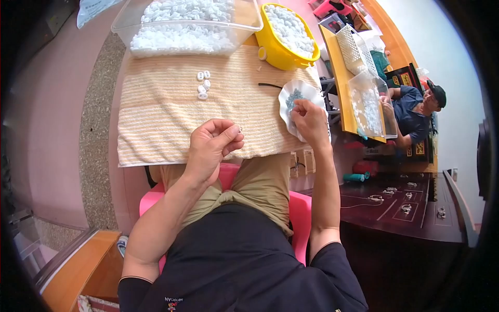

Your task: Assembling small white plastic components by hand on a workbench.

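My left hand point(210, 145) is held over the near edge of the striped cloth point(156, 125), thumb and forefinger pinched on a small whitish piece point(240, 130) that the fingertips mostly cover. To the right, my right hand point(312, 122) reaches into a white scalloped dish point(284, 110), its fingers drawn together at a heap of tiny grey-blue parts point(295, 96). Whatever those fingers grip is hidden. Several oval white pieces point(201, 89) with dark markings lie in a small cluster on the cloth, beyond my left hand.
At the back stand a clear plastic bin point(248, 26) and a yellow tub point(275, 51), both filled with white pieces. A short black strip point(270, 85) lies beside the dish. Farther right, a co-worker point(416, 112) sits at another table point(340, 78) with a clear tray.
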`<action>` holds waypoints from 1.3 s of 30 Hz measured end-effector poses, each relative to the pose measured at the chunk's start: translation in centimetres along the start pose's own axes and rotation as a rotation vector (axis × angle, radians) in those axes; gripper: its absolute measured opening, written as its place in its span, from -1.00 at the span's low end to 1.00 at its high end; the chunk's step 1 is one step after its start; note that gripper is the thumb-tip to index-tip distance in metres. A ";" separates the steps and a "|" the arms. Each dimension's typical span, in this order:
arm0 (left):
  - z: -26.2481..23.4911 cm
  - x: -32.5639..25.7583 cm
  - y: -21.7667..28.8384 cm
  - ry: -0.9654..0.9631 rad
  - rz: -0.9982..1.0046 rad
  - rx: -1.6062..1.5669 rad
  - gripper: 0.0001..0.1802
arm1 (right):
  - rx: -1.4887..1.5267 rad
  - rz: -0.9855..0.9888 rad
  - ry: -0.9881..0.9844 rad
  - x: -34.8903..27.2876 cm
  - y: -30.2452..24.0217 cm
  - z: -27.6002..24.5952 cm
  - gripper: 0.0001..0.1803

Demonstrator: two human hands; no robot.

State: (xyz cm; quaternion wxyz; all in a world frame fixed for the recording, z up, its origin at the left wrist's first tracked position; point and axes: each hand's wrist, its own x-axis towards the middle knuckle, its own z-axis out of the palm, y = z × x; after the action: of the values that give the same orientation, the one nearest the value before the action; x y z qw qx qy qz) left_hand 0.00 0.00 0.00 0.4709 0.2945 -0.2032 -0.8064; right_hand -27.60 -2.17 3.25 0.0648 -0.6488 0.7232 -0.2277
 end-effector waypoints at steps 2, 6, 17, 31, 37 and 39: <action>0.0 -0.2 0.1 0.000 -0.004 0.004 -0.93 | -0.041 0.049 -0.041 0.1 -0.4 0.0 -0.69; 0.2 -0.2 0.1 0.010 -0.017 0.009 -0.93 | -0.055 0.025 -0.068 0.5 -0.5 0.0 -0.70; 0.2 -0.2 0.0 0.005 -0.026 0.003 -0.94 | -0.085 -0.066 -0.097 1.3 0.0 0.2 -0.75; 0.3 -0.1 0.0 0.005 -0.008 -0.005 -0.90 | 0.113 -0.089 -0.039 -0.2 -0.3 -0.6 -0.82; 0.1 -0.1 -0.2 0.020 -0.019 -0.018 -0.84 | 0.412 -0.016 -0.133 -0.9 -2.0 -0.6 -0.89; 0.2 -0.1 -0.3 0.023 -0.024 -0.017 -0.84 | 0.508 0.045 -0.210 -1.3 -2.8 -0.3 -0.90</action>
State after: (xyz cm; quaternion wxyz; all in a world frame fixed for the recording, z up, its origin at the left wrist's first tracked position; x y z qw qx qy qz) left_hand -0.25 0.22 -0.02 0.4658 0.3023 -0.1873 -0.8103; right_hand -24.99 -1.00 4.40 0.3052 -0.6156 0.6465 -0.3316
